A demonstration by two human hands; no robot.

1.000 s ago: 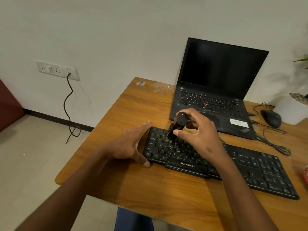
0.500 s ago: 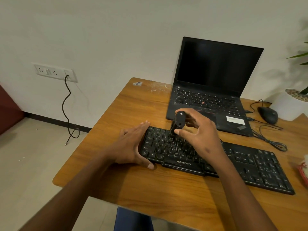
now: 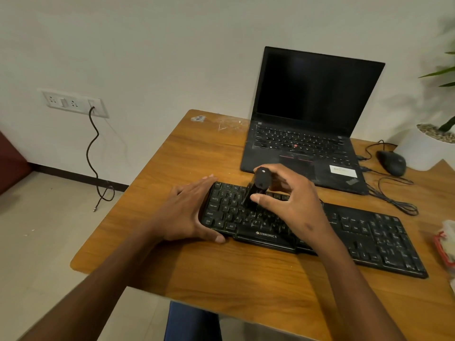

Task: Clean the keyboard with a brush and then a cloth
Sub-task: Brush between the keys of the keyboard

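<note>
A black keyboard lies across the wooden table. My right hand grips a small black brush, handle end up, bristles down on the upper-left key rows. My left hand braces the keyboard's left end, fingers straight along its edge and thumb against the front edge. At the table's right edge sits a white bundle with a red trim; whether it is a cloth I cannot tell.
An open black laptop stands behind the keyboard. A black mouse with its cable lies to the right, beside a white plant pot. A wall socket with a hanging cord is on the left.
The brush has worked over the upper-left keys, going slightly back toward the laptop and then forward again. My left hand stays at the keyboard's left end. The camera view has shifted a little.
</note>
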